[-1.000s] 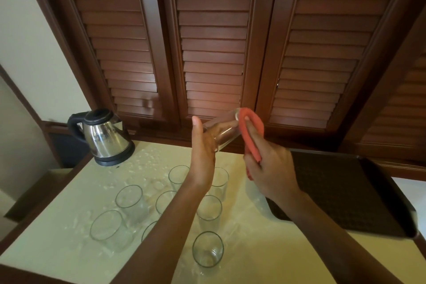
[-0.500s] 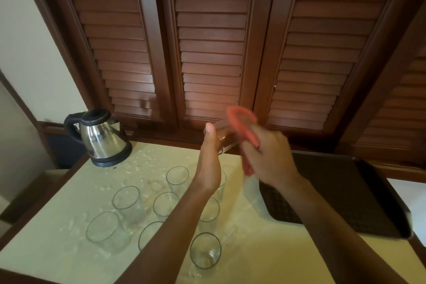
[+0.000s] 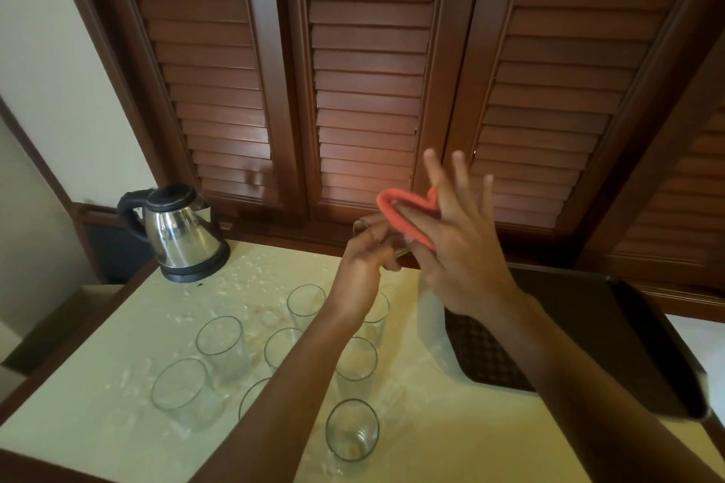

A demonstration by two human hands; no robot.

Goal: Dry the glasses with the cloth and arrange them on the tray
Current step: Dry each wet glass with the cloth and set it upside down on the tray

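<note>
Since a moment ago, right hand fingers spread upward at 12 o'clock, thumb pinching cloth; left hand fingers grip glass.

Two bare forearms come up from the six o'clock edge, with no sleeve on either as far as the edge shows. The left hand and right hand wear no glove, ring or watch. The wrists carry no band. The fingernails look short and unpainted.
</note>
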